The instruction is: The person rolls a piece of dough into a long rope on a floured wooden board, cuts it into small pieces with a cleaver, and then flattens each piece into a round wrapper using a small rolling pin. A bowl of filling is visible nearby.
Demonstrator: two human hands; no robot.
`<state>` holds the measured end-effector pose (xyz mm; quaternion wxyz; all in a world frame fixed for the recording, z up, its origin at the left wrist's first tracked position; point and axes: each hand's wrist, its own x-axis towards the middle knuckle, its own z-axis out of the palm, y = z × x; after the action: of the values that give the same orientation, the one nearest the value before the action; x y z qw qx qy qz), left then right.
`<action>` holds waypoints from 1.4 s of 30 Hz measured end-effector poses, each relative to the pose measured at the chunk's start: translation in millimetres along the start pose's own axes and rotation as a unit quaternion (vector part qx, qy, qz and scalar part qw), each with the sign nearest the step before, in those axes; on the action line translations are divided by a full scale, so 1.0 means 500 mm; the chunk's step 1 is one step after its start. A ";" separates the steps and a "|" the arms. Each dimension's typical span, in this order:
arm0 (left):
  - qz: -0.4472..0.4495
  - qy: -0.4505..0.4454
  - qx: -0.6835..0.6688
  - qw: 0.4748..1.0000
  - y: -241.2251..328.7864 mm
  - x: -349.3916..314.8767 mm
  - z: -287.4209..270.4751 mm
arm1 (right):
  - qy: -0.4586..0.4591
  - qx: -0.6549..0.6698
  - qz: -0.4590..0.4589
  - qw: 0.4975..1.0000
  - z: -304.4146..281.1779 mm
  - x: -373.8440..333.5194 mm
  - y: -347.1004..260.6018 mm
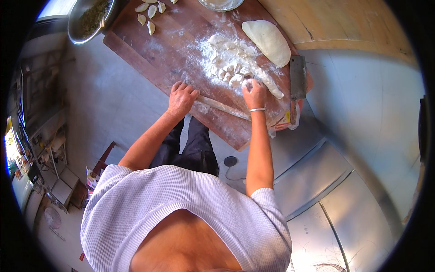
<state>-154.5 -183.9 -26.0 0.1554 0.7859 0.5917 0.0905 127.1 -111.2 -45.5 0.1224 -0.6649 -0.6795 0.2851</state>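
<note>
My left hand (pixel 182 99) is closed over the left end of a floury wooden rolling pin (pixel 222 107), near the front edge of a wooden board (pixel 156 59). The pin slants along that edge toward my right wrist. My right hand (pixel 254 94), with a pale band at its wrist, pinches a small dough piece among several others (pixel 235 80) in scattered flour. A floured dough strip (pixel 270 84) lies just right of those fingers. Behind it rests a large folded slab of dough (pixel 267 41).
Several shaped dumplings (pixel 151 28) sit at the board's far left, beside a metal bowl of chopped filling (pixel 96 20). A glass bowl of flour (pixel 221 3) stands at the back. The cleaver (pixel 298 77) lies at the right edge, near a plastic bag (pixel 290 119).
</note>
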 end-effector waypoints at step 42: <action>0.027 0.019 -0.019 0.999 0.029 -0.028 0.013 | 0.124 0.019 0.247 0.961 0.080 -0.143 -0.097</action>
<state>-143.0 -201.7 -26.4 0.1560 0.7965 0.5715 0.1209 71.0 -187.8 -36.1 0.1443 -0.8398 -0.4677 0.2349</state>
